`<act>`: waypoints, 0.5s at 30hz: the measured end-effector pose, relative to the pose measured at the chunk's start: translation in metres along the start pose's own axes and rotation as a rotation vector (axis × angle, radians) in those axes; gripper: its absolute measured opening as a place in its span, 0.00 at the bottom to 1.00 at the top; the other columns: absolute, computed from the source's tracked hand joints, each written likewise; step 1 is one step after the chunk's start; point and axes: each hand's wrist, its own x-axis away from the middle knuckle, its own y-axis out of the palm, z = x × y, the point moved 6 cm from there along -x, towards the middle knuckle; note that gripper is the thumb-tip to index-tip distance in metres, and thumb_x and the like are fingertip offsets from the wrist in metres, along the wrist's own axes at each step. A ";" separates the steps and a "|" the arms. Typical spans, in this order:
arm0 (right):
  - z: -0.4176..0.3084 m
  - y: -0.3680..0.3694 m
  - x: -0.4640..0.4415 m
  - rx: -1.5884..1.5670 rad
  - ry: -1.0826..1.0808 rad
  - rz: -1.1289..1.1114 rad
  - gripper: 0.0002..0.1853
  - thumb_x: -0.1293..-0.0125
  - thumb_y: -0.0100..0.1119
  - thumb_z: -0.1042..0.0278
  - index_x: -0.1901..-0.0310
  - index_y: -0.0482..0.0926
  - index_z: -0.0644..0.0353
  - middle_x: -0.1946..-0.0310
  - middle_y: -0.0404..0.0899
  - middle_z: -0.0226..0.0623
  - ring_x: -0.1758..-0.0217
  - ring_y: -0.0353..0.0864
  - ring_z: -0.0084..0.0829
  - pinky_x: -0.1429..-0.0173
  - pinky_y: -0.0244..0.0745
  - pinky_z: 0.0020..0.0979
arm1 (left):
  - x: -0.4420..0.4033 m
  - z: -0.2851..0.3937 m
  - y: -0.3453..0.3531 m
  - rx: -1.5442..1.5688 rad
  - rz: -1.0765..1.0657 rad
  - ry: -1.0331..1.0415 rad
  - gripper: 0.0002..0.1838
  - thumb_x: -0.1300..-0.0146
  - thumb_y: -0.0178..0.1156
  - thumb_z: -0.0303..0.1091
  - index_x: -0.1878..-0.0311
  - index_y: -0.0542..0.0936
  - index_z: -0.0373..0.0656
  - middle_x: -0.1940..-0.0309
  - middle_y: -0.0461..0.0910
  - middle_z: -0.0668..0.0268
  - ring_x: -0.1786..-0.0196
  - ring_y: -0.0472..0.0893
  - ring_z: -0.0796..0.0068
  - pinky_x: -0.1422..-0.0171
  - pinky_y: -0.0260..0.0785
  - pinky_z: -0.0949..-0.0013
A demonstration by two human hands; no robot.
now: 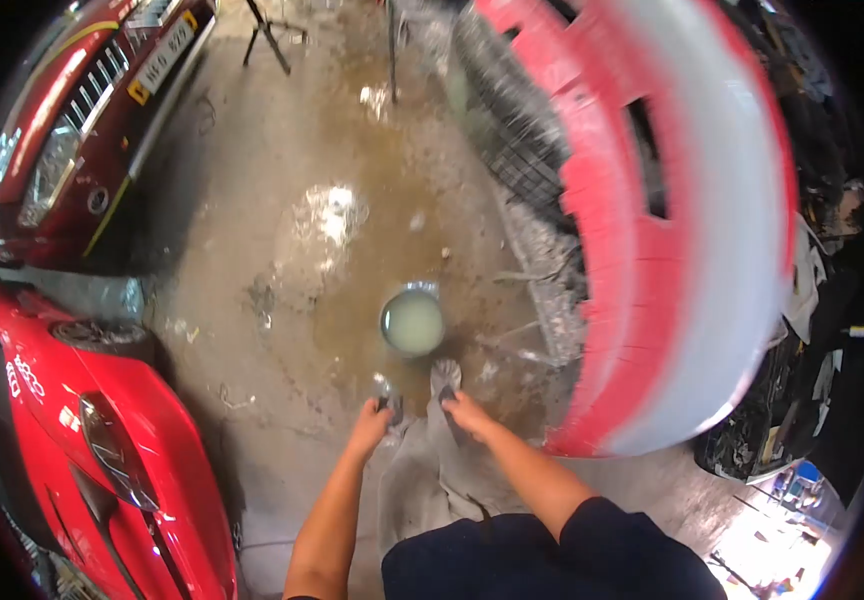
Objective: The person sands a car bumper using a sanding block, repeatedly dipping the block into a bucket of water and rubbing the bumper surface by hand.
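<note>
The fingers of the left hand [372,423] are curled around a small dark item [385,404], and those of the right hand [465,413] around a second dark item [447,395], though what these are cannot be told. Just beyond, a bucket [388,324] of cloudy water [418,322] is set on the wet floor [372,230], presumably for easy reach; to the right, a red-and-grey bumper [717,300] is apparently kept raised for access.

Left hand [371,418]: curls at seven o'clock
Right hand [467,412]: curls between five and six
Arms [537,475]: converge toward twelve
</note>
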 end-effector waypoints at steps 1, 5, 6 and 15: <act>0.026 0.009 -0.048 0.023 -0.031 0.030 0.26 0.22 0.57 0.57 0.30 0.74 0.64 0.39 0.83 0.48 0.38 0.81 0.40 0.33 0.74 0.41 | -0.019 0.010 0.010 0.006 0.031 -0.024 0.10 0.29 0.61 0.33 0.50 0.74 0.41 0.56 0.78 0.65 0.53 0.79 0.73 0.54 0.78 0.64; 0.043 0.017 -0.171 0.229 0.022 0.001 0.36 0.22 0.47 0.48 0.20 0.63 0.62 0.25 0.70 0.62 0.20 0.68 0.55 0.19 0.64 0.48 | -0.146 -0.039 0.037 0.015 0.110 -0.022 0.27 0.28 0.57 0.33 0.28 0.67 0.38 0.45 0.82 0.45 0.46 0.86 0.51 0.48 0.82 0.52; 0.047 0.019 -0.206 0.204 -0.028 0.087 0.34 0.22 0.45 0.49 0.23 0.66 0.63 0.28 0.73 0.64 0.22 0.71 0.57 0.21 0.65 0.50 | -0.173 -0.042 0.039 -0.284 0.101 0.131 0.30 0.29 0.57 0.30 0.25 0.65 0.38 0.41 0.81 0.42 0.42 0.85 0.46 0.42 0.81 0.50; -0.035 0.035 -0.369 0.227 -0.226 0.215 0.30 0.28 0.54 0.56 0.34 0.73 0.73 0.39 0.78 0.71 0.32 0.76 0.66 0.29 0.71 0.54 | -0.384 -0.079 0.084 -0.663 0.301 0.401 0.29 0.35 0.53 0.17 0.29 0.74 0.33 0.36 0.80 0.37 0.32 0.79 0.39 0.26 0.70 0.46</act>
